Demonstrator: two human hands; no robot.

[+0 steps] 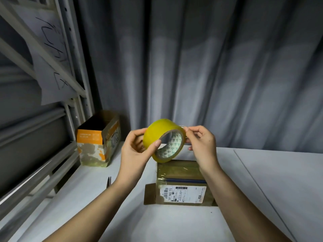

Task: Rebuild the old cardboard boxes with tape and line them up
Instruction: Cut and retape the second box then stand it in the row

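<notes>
A taped cardboard box (181, 184) lies on the white table (262, 189). Above it, the left hand (134, 151) holds the yellow tape roll (157, 135) in its grip while the right hand (201, 142) pinches the roll's edge. Farther left stands an open orange box (97, 142).

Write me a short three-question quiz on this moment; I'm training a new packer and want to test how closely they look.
1. True or false: the left hand holds the tape roll up above the table.
2. What is the right hand doing? A. pinching at the roll's edge B. lifting the scissors C. pressing a flap flat
3. Which box stands open-topped at the back left: the labelled box or the orange box?

Key: 1 true; 2 A; 3 the orange box.
</notes>
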